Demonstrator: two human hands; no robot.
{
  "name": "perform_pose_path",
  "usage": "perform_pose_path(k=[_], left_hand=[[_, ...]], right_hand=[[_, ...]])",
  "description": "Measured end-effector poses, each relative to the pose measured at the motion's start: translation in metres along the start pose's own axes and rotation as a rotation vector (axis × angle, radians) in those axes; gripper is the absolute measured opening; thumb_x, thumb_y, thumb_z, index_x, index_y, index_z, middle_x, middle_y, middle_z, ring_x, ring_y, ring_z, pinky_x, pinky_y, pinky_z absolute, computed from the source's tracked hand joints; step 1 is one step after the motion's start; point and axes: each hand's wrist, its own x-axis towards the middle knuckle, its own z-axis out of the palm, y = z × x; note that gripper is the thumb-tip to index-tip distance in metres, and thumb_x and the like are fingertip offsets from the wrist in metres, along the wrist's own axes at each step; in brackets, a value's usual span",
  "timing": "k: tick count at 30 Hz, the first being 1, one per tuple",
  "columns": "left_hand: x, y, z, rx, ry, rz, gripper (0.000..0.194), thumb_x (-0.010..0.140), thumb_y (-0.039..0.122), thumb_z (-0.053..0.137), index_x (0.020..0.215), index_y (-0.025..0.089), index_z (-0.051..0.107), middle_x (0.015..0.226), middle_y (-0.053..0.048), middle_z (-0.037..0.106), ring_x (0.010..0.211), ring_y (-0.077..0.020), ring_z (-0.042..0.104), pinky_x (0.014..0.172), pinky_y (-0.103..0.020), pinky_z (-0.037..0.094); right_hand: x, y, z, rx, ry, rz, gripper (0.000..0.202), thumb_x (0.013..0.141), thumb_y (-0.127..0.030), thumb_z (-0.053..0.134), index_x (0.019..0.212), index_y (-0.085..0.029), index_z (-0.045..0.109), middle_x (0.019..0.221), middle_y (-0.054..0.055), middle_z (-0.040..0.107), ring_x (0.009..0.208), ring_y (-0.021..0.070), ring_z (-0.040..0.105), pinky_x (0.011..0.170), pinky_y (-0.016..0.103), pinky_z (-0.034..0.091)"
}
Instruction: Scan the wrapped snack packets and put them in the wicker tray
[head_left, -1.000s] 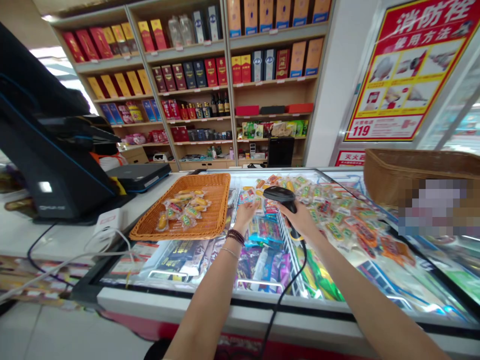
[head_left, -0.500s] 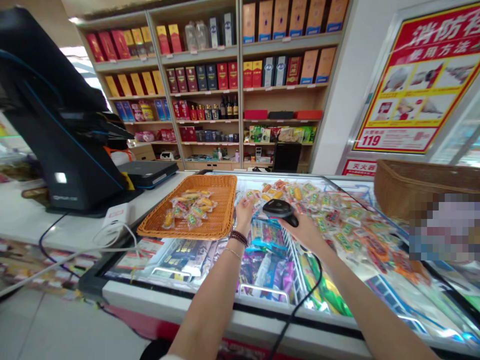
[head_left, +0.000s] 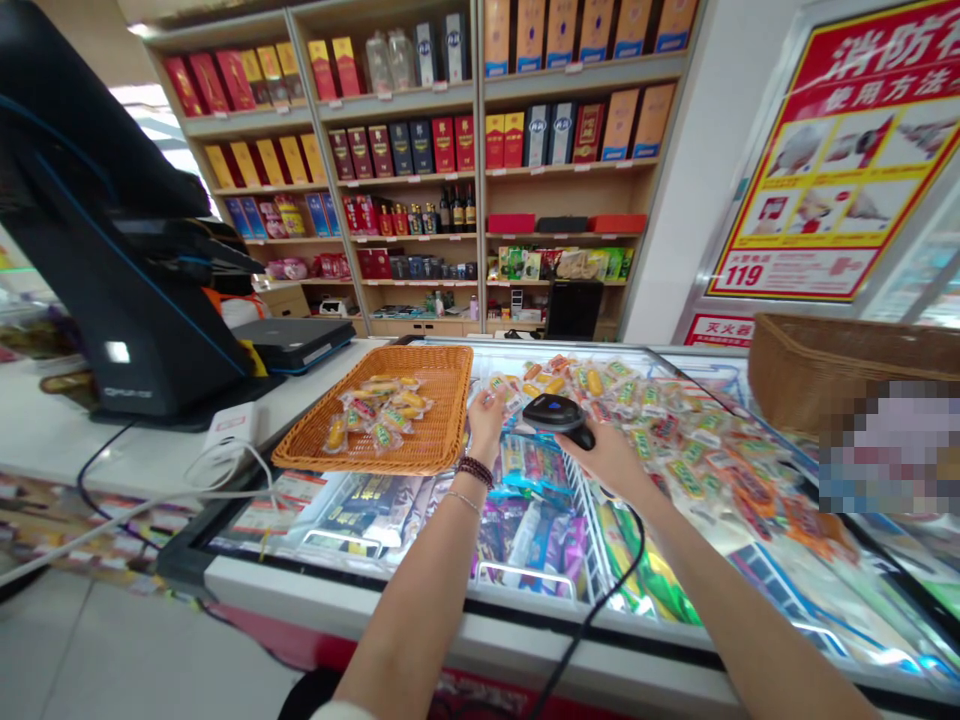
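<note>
My left hand [head_left: 487,415] holds a small clear-wrapped snack [head_left: 501,385] by its edge, just right of the orange wicker basket [head_left: 450,440]. Facing it, my right hand [head_left: 604,458] is closed round the handle of a black barcode scanner [head_left: 553,412], whose head points left toward the snack. A black cable hangs from the scanner past my right wrist. Several wrapped snacks [head_left: 390,412] lie in the basket. Many more wrapped snacks [head_left: 690,480] are spread over the freezer's glass top, behind and right of my hands.
A black sales terminal [head_left: 142,300] and a white box with cables [head_left: 231,428] stand on the left counter. Below the glass are packed frozen goods [head_left: 525,540]. A brown wicker basket [head_left: 795,375] sits at the right. Shelves [head_left: 409,185] of boxes rise behind.
The snack at my left fingertips now faces the camera more plainly. My hands and the scanner have barely moved; the view has shifted slightly.
</note>
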Motion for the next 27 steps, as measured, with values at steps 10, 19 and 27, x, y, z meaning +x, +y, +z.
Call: perform_pose_path(k=[10,19,27], left_hand=[[-0.01,0.025,0.015,-0.05,-0.016,-0.064,0.05,0.07,0.053,0.085,0.095,0.016,0.064,0.085,-0.006,0.073,0.075,-0.016,0.07,0.072,-0.03,0.058],[0.021,0.103,-0.029,0.089,0.003,-0.046,0.043,0.073,0.051,0.084,0.072,0.013,0.063,0.07,-0.002,0.063,0.067,-0.0128,0.064,0.072,-0.028,0.058],[0.038,0.138,-0.116,0.19,0.144,-0.065,0.027,0.079,0.036,0.08,0.083,0.017,0.063,0.095,-0.01,0.073,0.104,-0.022,0.072,0.096,-0.034,0.054]], right_hand=[[0.01,-0.003,-0.004,0.412,-0.013,0.014,0.042,0.081,-0.062,0.062,0.064,-0.024,0.053,0.039,-0.001,0.052,0.034,0.0149,0.049,0.044,0.028,0.039],[0.057,-0.059,0.017,0.906,-0.094,-0.03,0.046,0.072,-0.061,0.077,0.063,-0.021,0.055,0.048,-0.002,0.055,0.033,0.0102,0.046,0.034,0.024,0.034],[0.074,-0.1,0.063,0.944,-0.174,0.011,0.045,0.068,-0.057,0.078,0.059,-0.021,0.052,0.047,-0.002,0.052,0.033,0.01,0.046,0.033,0.024,0.036]])
